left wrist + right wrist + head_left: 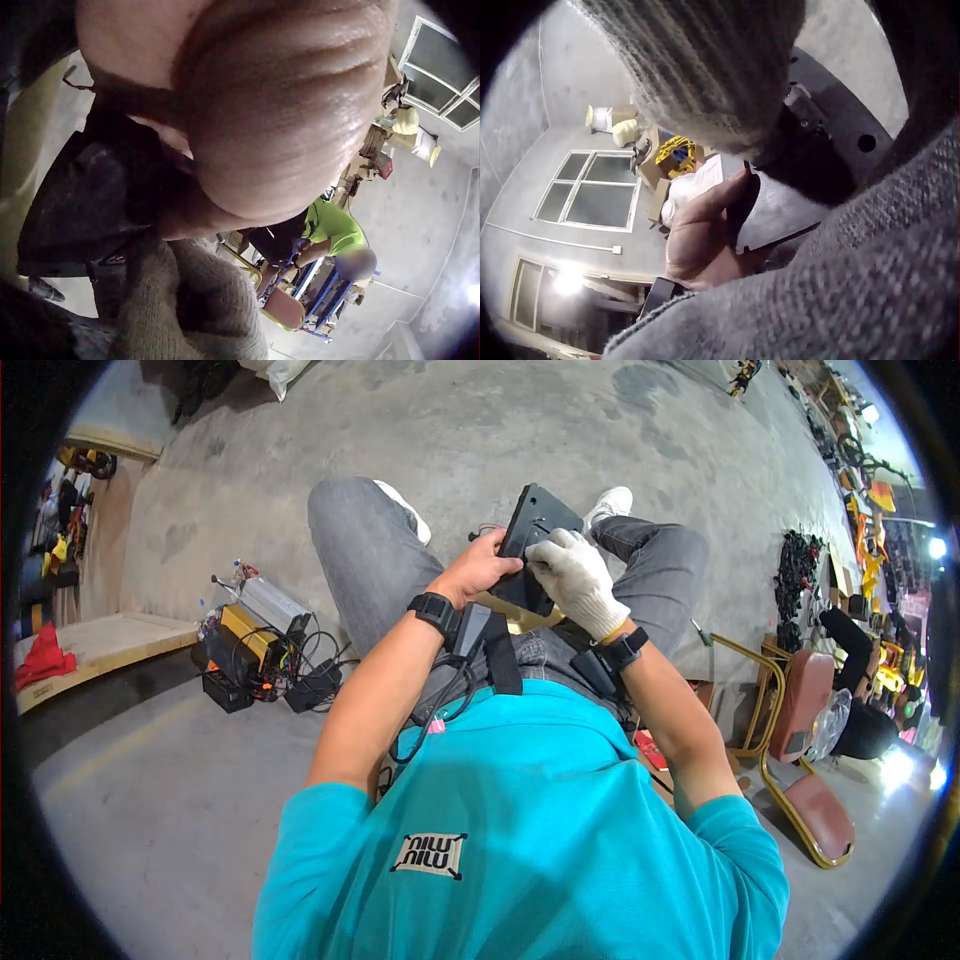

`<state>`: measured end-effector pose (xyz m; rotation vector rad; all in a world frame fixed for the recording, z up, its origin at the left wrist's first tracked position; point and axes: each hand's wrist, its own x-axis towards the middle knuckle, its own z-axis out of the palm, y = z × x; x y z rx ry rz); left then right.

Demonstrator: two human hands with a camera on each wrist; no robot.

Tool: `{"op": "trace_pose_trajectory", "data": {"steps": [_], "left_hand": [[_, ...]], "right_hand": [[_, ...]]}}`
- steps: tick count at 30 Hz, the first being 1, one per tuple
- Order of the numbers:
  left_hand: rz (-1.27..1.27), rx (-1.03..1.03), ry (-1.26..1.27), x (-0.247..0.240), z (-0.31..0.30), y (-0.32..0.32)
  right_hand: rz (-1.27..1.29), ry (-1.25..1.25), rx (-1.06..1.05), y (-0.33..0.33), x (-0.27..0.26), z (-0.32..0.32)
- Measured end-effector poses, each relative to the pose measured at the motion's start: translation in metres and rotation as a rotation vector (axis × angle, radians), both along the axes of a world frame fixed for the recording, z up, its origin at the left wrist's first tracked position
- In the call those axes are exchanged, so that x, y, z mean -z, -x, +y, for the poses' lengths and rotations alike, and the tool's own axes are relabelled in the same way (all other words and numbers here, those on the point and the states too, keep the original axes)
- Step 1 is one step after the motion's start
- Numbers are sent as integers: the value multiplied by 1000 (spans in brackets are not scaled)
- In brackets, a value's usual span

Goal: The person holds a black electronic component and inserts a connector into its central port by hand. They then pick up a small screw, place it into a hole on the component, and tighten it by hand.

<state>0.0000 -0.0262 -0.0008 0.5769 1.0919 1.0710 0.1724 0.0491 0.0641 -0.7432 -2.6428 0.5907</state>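
Note:
My bare left hand (480,567) grips the left edge of a flat black panel (545,508) above my lap, thumb across its face. The panel is tilted and has a round hole and a small metal bracket (807,105) near one end, seen in the right wrist view. My right hand (575,570), in a white knitted glove, bends its fingers down against the middle of the panel, close to the left thumb. Those gloved fingertips are hidden, and I cannot tell what lies between them. In the left wrist view the glove (217,300) sits just below the bare thumb.
On the floor at left sits a wired assembly with a silver box (268,605) and a yellow block, beside a low wooden platform (110,650). A gold-framed chair (800,705) stands at right. Another person in a lime shirt (334,225) is in the background.

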Motion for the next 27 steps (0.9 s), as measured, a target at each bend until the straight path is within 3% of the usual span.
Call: {"op": "trace_pose_trajectory", "data": {"steps": [13, 27], "left_hand": [[41, -4, 52, 2, 3, -2], [102, -71, 71, -15, 3, -7]], "right_hand": [[-73, -33, -21, 5, -2, -2], [-122, 12, 98, 9, -3, -4]]}}
